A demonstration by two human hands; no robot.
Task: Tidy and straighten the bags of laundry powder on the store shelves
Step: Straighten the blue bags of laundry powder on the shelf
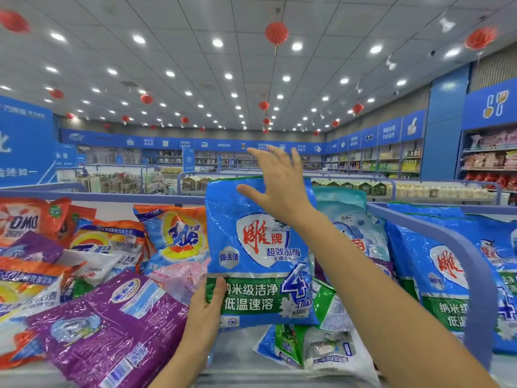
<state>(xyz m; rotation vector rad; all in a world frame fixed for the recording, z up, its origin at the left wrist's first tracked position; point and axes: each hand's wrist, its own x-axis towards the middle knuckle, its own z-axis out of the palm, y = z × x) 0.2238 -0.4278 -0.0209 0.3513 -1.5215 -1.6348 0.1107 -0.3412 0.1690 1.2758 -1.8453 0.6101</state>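
Note:
A blue and green bag of laundry powder stands upright in the middle of the shelf bin. My left hand grips its lower left corner, thumb on the front. Over the bag's top right edge my right hand is raised with fingers spread; whether it touches the bag is unclear. A purple bag lies flat at the lower left. Orange and yellow bags lean in a loose heap on the left. More blue bags stand in the neighbouring bin on the right.
A blue-grey rail divides this bin from the right one. A green and white bag lies flat under the held bag, a pale blue bag stands behind it. Store aisles and shelves fill the background.

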